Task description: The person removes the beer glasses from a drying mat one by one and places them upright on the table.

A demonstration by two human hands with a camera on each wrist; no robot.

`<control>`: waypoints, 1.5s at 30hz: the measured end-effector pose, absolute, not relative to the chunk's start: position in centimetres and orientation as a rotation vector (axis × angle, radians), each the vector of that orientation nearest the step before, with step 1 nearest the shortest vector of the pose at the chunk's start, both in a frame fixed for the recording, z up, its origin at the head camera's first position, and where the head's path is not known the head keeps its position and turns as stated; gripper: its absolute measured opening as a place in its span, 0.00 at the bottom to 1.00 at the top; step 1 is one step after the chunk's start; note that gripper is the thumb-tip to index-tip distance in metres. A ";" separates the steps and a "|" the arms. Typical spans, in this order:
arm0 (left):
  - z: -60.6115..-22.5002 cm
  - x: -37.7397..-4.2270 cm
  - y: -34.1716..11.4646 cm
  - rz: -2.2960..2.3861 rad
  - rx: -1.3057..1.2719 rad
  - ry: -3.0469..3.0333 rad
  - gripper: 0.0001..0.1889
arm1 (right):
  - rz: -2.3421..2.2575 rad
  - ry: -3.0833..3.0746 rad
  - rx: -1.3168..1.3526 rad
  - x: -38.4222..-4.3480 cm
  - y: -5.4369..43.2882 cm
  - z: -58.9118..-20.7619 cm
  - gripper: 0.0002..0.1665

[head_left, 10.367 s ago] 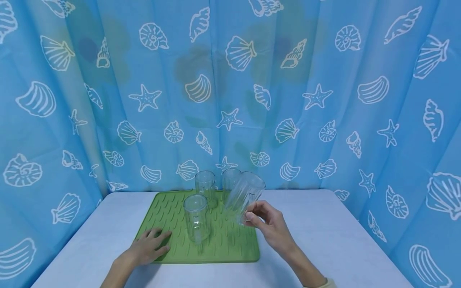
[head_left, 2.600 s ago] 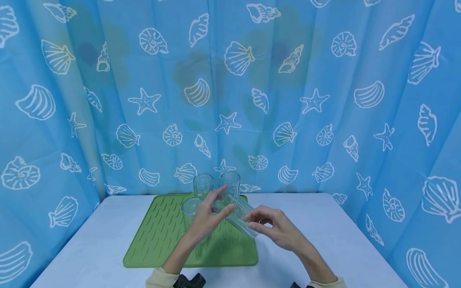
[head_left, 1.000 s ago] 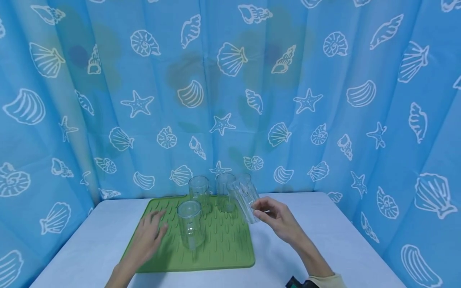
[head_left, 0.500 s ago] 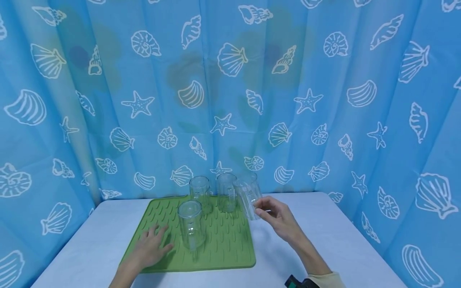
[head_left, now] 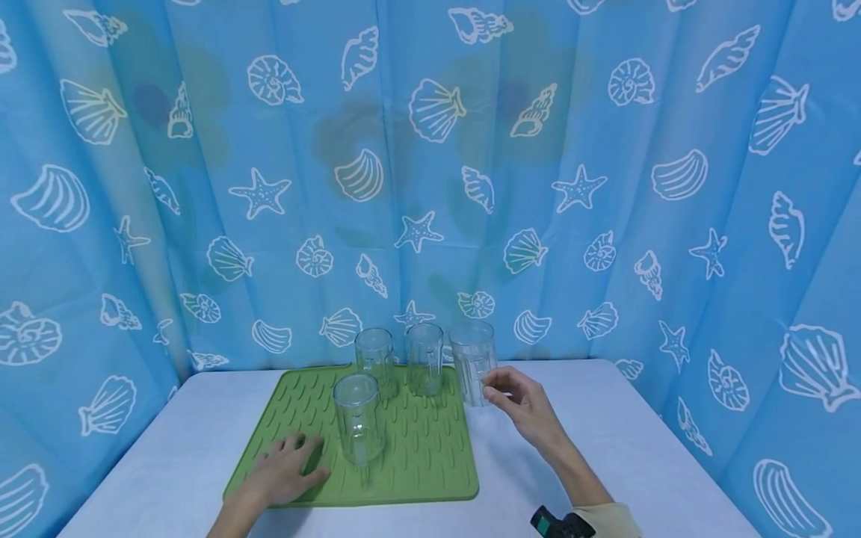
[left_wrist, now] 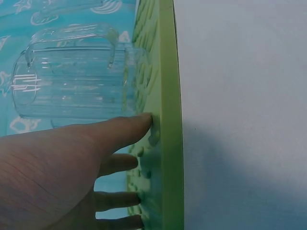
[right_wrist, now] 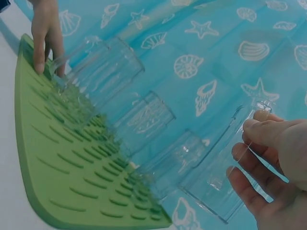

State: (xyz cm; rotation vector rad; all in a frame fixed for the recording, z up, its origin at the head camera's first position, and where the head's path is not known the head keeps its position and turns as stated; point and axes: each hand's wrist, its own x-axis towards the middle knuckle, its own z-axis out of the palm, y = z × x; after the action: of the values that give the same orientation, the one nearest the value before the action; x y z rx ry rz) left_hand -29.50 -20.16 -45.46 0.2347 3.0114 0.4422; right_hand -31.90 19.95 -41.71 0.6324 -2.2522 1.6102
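My right hand (head_left: 521, 403) pinches a clear glass mug (head_left: 473, 347) near its handle. The mug stands nearly upright beside the mat's right back edge; I cannot tell whether its base touches the table. In the right wrist view, thumb and fingers close around the handle side of this mug (right_wrist: 216, 184). My left hand (head_left: 285, 471) lies with spread fingers on the front left of the green ribbed mat (head_left: 420, 478), fingertips touching it. Just right of that hand is another glass mug (head_left: 359, 418), its handle towards me, also visible in the left wrist view.
Two more glass mugs, a left one (head_left: 374, 355) and a right one (head_left: 424, 362), stand at the back of the mat. The white table (head_left: 625, 433) extends to both sides. A blue shell-print curtain (head_left: 430, 187) hangs close behind the table and along its sides.
Earlier the held mug was tilted over the mat, then both hands were at it. Now my left hand is back on the mat, and the mug has moved right and turned nearly upright.
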 end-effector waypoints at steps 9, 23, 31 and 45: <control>-45.6 -29.6 -20.3 0.416 0.215 2.972 0.35 | 1.666 -2.252 0.558 -33.7 20.0 -43.2 0.13; -45.4 -29.6 -20.5 0.468 0.230 2.916 0.37 | 1.614 -2.224 0.591 -36.7 20.9 -45.5 0.11; -45.4 -29.6 -20.5 0.477 0.238 2.910 0.37 | 1.653 -2.234 0.537 -37.9 21.1 -47.0 0.14; -45.4 -29.6 -20.5 0.483 0.242 2.900 0.37 | 1.687 -2.252 0.437 -38.9 21.2 -47.8 0.14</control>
State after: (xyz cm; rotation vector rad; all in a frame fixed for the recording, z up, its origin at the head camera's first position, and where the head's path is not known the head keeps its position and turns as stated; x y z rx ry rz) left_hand -29.58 -20.54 -45.40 0.2425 2.9002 0.4833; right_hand -38.90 21.20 -47.84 0.4370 -2.2524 1.6872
